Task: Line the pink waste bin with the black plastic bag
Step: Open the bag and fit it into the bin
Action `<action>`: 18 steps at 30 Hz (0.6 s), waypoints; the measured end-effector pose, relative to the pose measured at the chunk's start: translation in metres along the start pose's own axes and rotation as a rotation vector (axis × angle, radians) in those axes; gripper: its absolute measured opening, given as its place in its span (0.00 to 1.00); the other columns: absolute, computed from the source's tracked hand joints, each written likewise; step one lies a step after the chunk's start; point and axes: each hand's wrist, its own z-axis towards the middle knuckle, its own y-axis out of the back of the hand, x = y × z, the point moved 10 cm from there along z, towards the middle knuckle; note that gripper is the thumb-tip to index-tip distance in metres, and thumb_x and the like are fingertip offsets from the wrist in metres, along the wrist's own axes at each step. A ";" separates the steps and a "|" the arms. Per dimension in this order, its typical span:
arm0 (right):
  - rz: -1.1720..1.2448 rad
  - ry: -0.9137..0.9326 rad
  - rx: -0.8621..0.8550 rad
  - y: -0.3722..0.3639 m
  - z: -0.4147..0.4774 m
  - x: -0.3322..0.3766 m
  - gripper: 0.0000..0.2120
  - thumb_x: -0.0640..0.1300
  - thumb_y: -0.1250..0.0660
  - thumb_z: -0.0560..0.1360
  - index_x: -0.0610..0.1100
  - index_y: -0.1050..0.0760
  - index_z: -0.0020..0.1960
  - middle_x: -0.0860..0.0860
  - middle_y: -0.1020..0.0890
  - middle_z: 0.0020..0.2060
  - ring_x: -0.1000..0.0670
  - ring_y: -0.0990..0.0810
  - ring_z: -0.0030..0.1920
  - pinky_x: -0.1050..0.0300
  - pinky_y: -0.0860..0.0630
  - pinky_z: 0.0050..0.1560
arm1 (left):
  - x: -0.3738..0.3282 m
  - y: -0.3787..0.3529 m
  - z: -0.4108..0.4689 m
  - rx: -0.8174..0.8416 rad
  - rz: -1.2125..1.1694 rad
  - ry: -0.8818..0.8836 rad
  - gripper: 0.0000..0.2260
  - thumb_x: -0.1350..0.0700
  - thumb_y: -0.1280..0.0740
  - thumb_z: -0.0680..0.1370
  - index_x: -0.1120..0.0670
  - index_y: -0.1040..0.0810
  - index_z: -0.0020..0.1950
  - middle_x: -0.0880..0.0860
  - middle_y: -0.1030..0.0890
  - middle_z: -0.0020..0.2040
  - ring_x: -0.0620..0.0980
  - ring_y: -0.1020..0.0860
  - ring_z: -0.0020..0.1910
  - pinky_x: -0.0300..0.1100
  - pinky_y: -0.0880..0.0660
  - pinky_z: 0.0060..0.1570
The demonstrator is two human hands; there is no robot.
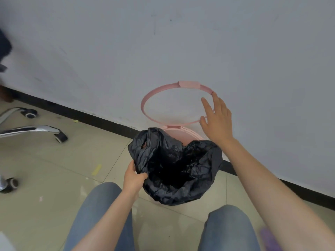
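The pink waste bin (183, 132) stands on the floor against the white wall, mostly covered by the black plastic bag (174, 167), which is draped open over its mouth. The bin's pink hinged ring (150, 96) is flipped up and leans against the wall. My left hand (134, 178) pinches the bag's left edge at the rim. My right hand (216, 120) is raised with fingers spread, its fingertips at the right side of the ring; it grasps nothing.
Chrome office chair legs with castors (59, 135) spread over the tiled floor at the left. A black skirting board (101, 120) runs along the wall. My knees in blue jeans (101, 211) are just in front of the bin.
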 end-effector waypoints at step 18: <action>-0.044 -0.091 0.404 -0.065 -0.029 -0.032 0.22 0.44 0.41 0.78 0.42 0.38 0.71 0.35 0.48 0.74 0.37 0.46 0.73 0.42 0.39 0.67 | 0.018 0.017 0.002 0.266 0.049 0.268 0.30 0.75 0.43 0.72 0.52 0.37 0.70 0.57 0.22 0.51 0.58 0.22 0.47 0.48 0.23 0.40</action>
